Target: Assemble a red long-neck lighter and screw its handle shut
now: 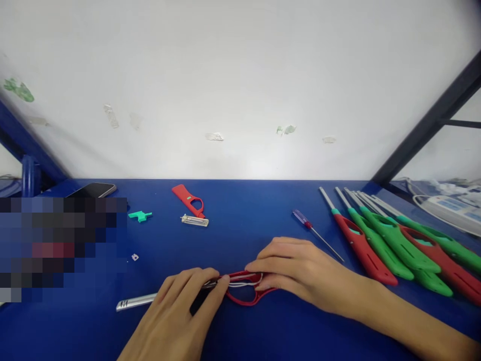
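Low in the middle lies an opened red gas lighter [244, 303] with pale wires inside its shell and a silver metal tube [137, 302] pointing left. My left hand [180, 306] is closed over the spot where tube and shell meet, its thumb and fingers pinching there. At the shell's right part, the fingers and thumb of my right hand [296, 271] grip the shell and the wire end. The fingertips hide what exactly is pinched. Beyond them lie a loose red shell half [185, 196], a clear lighter tank [194, 220] and a green trigger piece [140, 216].
A screwdriver [308, 225] lies right of centre. Several red and green gas lighters [383, 245] are piled at the right. A tiny white part [135, 257] and a phone [93, 190] are at the left, beside a pixelated area. A white wall [240, 75] stands behind the blue table [248, 200].
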`<state>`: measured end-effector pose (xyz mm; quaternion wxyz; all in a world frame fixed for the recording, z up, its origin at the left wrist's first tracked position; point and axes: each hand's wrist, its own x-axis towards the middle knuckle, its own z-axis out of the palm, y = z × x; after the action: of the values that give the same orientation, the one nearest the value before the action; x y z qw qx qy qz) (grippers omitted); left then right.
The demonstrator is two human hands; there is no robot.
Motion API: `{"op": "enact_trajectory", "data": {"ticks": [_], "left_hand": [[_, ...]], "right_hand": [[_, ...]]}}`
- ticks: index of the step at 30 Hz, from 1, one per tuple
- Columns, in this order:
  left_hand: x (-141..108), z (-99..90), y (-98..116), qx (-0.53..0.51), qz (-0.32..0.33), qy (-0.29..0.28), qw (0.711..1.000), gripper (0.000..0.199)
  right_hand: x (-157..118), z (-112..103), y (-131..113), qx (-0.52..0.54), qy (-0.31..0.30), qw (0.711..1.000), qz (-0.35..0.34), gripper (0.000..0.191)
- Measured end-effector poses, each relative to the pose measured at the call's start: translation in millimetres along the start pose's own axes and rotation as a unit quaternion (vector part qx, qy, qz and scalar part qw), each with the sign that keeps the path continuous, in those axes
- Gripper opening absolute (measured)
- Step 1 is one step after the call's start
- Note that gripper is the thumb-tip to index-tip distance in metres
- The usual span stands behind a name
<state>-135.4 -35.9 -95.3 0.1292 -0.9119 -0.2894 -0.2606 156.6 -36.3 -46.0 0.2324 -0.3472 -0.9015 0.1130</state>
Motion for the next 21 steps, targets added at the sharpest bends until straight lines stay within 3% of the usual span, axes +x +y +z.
{"op": "enact_trajectory", "data": {"ticks": [5,12,18,21], "left_hand": [[7.3,-9.4,3.9,0.001,-0.014,-0.024,1.000,0.055],[0.5,-6.8,6.7,-0.013,-0.042,-0.080,0.996,0.061],[8.4,-7.5,7.8,-0.038,-0.047,-0.029,0.998,0.056],[12.1,-10.0,8.4,-0.036,-0.043,-0.030,0.998,0.056]], "right_hand": [[0.2,-2.0,-1.9,-0.047,-0.002,0.999,-0.016,0.038],[-1.6,0.0,-1.6,-0.058,0.013,0.998,-0.027,0.032],[-3.0,2.3,-2.7,-0.022,0.029,0.999,-0.024,0.028],[-3.7,2.2,-1.5,0.002,0.040,0.999,-0.014,0.025]]}}
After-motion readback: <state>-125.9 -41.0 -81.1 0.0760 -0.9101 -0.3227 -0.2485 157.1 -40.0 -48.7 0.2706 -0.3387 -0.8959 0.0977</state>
